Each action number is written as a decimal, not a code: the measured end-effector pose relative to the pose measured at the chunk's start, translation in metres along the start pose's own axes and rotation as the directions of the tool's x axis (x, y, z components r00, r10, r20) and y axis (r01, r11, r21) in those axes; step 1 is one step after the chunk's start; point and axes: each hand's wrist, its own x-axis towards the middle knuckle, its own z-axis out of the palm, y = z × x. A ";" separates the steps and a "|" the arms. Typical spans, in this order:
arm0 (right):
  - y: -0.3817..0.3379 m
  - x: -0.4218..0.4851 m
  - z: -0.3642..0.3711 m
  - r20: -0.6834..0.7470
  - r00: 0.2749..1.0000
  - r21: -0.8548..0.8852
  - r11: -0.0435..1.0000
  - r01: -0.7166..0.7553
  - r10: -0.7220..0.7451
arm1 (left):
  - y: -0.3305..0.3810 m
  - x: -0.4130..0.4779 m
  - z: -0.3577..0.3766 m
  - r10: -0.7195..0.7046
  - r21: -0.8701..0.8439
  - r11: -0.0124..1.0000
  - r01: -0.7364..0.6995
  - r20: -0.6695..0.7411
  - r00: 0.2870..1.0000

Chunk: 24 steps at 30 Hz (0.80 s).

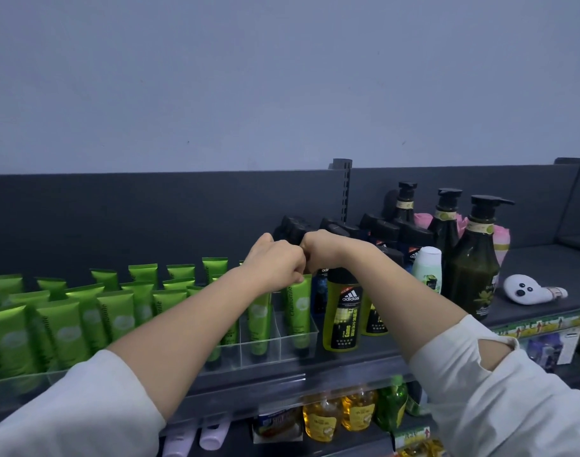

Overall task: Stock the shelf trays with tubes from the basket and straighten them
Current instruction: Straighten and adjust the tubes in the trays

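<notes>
Several green tubes (64,328) stand cap-down in rows inside clear shelf trays (282,346) on the dark shelf. My left hand (275,262) and my right hand (318,250) meet knuckle to knuckle above the rightmost green tube (298,311), in the tray's right-hand compartment. Both hands have curled fingers at that tube's top crimp; the left fingertips pinch it, and the right fingertips are mostly hidden behind the hand. The tube stands nearly upright. No basket is in view.
Right of the tray stand yellow-black shower gel bottles (343,315), a small white bottle (427,268), tall dark pump bottles (473,268) and a white ghost plush (526,290). The shelf below holds yellow bottles (321,417) and white tubes (212,433).
</notes>
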 end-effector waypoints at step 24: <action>-0.004 0.025 -0.008 -0.178 0.982 0.084 0.993 0.082 -0.066 | -0.051 -0.003 -0.005 -0.187 -0.282 0.937 0.204 0.087 0.978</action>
